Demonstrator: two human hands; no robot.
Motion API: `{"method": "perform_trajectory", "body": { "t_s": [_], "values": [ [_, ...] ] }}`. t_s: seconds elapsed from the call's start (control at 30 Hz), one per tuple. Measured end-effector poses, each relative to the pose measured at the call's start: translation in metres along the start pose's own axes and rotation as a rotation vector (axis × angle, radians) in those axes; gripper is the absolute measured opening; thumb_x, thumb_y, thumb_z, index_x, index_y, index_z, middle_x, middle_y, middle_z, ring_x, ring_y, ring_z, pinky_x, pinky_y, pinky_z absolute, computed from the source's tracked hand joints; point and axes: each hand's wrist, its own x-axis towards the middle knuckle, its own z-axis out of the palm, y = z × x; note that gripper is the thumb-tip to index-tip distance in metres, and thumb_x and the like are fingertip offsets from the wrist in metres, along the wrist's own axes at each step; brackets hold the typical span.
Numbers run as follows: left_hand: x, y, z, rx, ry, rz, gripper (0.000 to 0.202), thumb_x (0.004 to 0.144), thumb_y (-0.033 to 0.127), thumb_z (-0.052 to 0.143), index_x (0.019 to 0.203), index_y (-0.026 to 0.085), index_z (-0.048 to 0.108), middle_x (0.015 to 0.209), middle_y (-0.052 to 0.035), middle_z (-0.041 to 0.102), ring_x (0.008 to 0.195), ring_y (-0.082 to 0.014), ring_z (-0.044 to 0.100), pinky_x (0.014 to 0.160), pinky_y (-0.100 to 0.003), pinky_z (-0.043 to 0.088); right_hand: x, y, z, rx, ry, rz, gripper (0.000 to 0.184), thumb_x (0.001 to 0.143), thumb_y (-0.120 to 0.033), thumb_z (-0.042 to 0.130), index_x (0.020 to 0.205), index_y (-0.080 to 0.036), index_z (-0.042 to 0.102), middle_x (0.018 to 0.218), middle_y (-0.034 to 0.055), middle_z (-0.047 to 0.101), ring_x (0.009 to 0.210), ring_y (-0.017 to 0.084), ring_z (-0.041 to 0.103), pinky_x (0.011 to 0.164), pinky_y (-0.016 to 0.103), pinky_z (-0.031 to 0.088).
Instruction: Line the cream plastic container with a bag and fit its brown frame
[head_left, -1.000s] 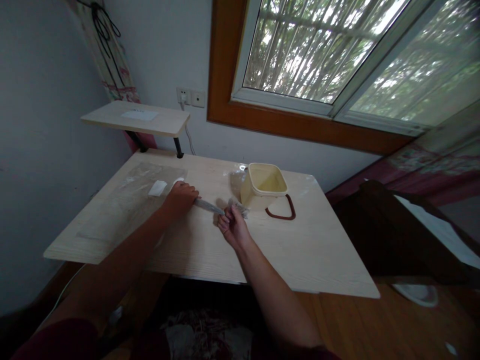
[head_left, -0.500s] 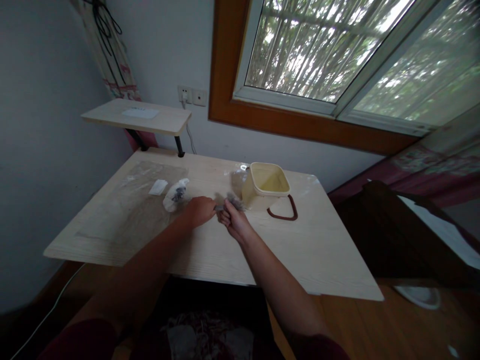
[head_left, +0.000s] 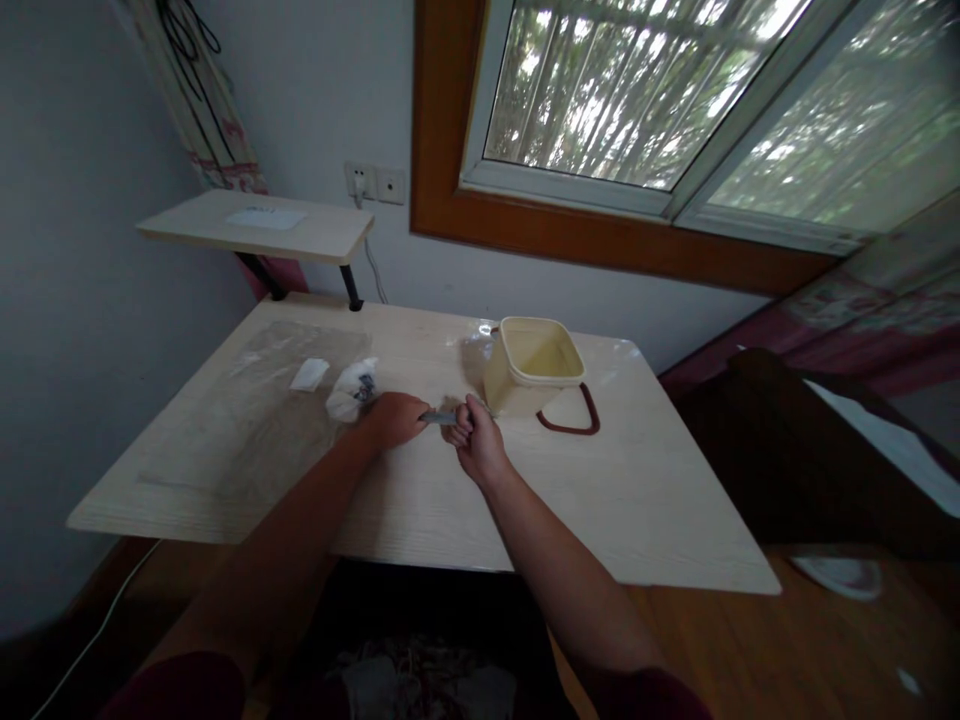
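Note:
Between my two hands, above the middle of the table (head_left: 600, 510), stretches a narrow grey strip-like item (head_left: 439, 417). My left hand (head_left: 399, 419) is closed around its left end. The other end runs into the curled fingers of my right hand (head_left: 478, 438), which hide most of it, so its exact kind cannot be made out. A white crumpled bag with dark print (head_left: 346, 395) lies just left of my left hand. Behind my right hand stands a cream square bucket (head_left: 517, 393), lidless, with its brown handle (head_left: 574, 428) down on the tabletop.
A clear plastic sheet (head_left: 247, 430) covers the table's left part, with a small white packet (head_left: 309, 375) on it. The raised shelf (head_left: 225, 215) stands at the back left, bearing a paper (head_left: 266, 218). A window (head_left: 585, 100) is behind the table.
My hands have moved slightly apart, so more of the grey strip shows between them. The blurred grey fuzzy part by my right hand is now mostly out of sight. The view has shifted a little.

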Motion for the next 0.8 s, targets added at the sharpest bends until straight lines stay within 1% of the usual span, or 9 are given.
{"method": "perform_trajectory", "body": {
  "t_s": [0.1,0.17,0.3,0.4,0.47,0.53,0.63,0.7,0.8],
  "values": [
    [0.000,-0.006,0.002,-0.020,-0.003,0.022,0.030,0.097,0.035,0.049,0.089,0.016,0.072,0.086,-0.0095,0.073,0.079,-0.0217,0.063,0.072,-0.031,0.041,0.001,-0.003,0.001,0.015,0.063,-0.031,0.057,0.091,-0.049,0.059,0.048,-0.021,0.035,0.044,-0.0085,0.024,0.037,0.006,0.017,0.041,0.025,0.014],
    [-0.001,-0.009,0.003,-0.059,0.012,0.029,0.032,0.097,0.036,0.049,0.083,0.017,0.070,0.080,-0.0073,0.071,0.075,-0.0198,0.061,0.069,-0.029,0.039,0.001,-0.005,0.001,0.030,0.094,-0.023,0.057,0.092,-0.048,0.059,0.048,-0.021,0.034,0.045,-0.0085,0.024,0.037,0.006,0.016,0.041,0.025,0.014],
    [-0.002,-0.012,0.000,-0.275,0.054,0.022,0.046,0.092,0.054,0.056,0.067,0.016,0.063,0.063,-0.0013,0.060,0.062,-0.0144,0.055,0.061,-0.026,0.033,0.002,-0.010,0.003,0.048,0.135,0.003,0.059,0.092,-0.051,0.059,0.049,-0.021,0.031,0.046,-0.0089,0.022,0.037,0.006,0.013,0.040,0.024,0.013],
    [-0.003,-0.013,-0.004,-0.430,0.039,0.004,0.050,0.088,0.061,0.060,0.067,0.016,0.064,0.057,0.0021,0.055,0.058,-0.0126,0.054,0.058,-0.024,0.033,0.001,-0.012,0.005,0.021,0.166,0.023,0.062,0.092,-0.057,0.059,0.051,-0.022,0.030,0.045,-0.0093,0.020,0.039,0.006,0.012,0.039,0.024,0.013],
    [-0.003,-0.014,-0.005,-0.514,0.032,0.013,0.044,0.093,0.055,0.056,0.078,0.016,0.071,0.063,0.0013,0.063,0.064,-0.0138,0.060,0.062,-0.024,0.039,0.001,-0.013,0.007,0.011,0.178,0.026,0.062,0.092,-0.060,0.059,0.052,-0.022,0.030,0.046,-0.0093,0.020,0.039,0.007,0.012,0.039,0.024,0.014],
    [-0.002,-0.014,-0.006,-0.596,0.032,0.041,0.037,0.097,0.048,0.052,0.099,0.019,0.075,0.082,-0.0016,0.074,0.078,-0.0163,0.067,0.073,-0.025,0.046,0.001,-0.014,0.008,0.008,0.181,0.032,0.063,0.092,-0.063,0.058,0.053,-0.022,0.029,0.047,-0.0091,0.022,0.040,0.007,0.012,0.039,0.024,0.014],
    [-0.003,-0.012,-0.007,-0.613,0.042,0.068,0.038,0.100,0.042,0.049,0.127,0.024,0.069,0.110,-0.0047,0.077,0.096,-0.0187,0.070,0.087,-0.028,0.049,0.001,-0.014,0.007,0.018,0.186,0.047,0.064,0.091,-0.065,0.057,0.054,-0.022,0.029,0.047,-0.0089,0.022,0.040,0.007,0.013,0.039,0.024,0.014],
    [-0.004,-0.010,-0.008,-0.502,0.061,0.076,0.040,0.102,0.041,0.048,0.135,0.027,0.064,0.113,-0.0055,0.075,0.098,-0.0193,0.070,0.089,-0.029,0.049,0.003,-0.014,0.005,0.036,0.185,0.049,0.064,0.091,-0.066,0.058,0.054,-0.022,0.029,0.047,-0.0088,0.023,0.040,0.007,0.015,0.039,0.023,0.014],
    [-0.005,-0.004,-0.010,-0.260,0.115,0.084,0.042,0.102,0.042,0.047,0.140,0.028,0.059,0.103,-0.0069,0.072,0.095,-0.0200,0.067,0.084,-0.029,0.049,0.005,-0.011,0.002,0.061,0.170,0.035,0.063,0.089,-0.065,0.061,0.055,-0.021,0.031,0.047,-0.0084,0.026,0.040,0.007,0.018,0.040,0.022,0.015]
  ]
}}
